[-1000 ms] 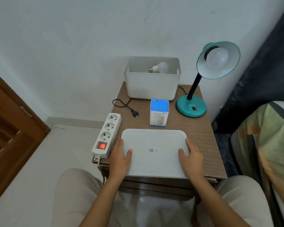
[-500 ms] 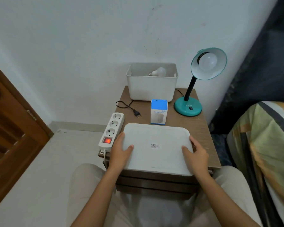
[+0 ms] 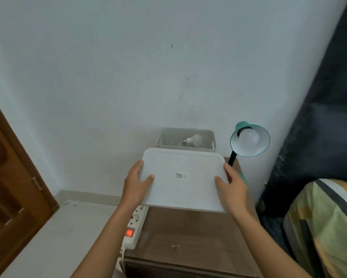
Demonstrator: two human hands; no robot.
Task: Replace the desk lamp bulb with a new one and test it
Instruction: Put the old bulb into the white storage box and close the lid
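I hold a flat white lid in the air above the small wooden table. My left hand grips its left edge and my right hand grips its right edge. Behind the lid stands a white bin against the wall, with a loose white bulb lying inside. To the right stands a teal desk lamp, its shade tilted towards me with a white bulb in the socket. The lid hides the lamp base and the small blue box.
A white power strip with a glowing red switch lies along the table's left edge. A wooden door is at the left. A dark curtain and a bed with a striped cover are at the right.
Both hands lifted the lid off the table and carried it up and back towards the bin. The camera tilted upward.
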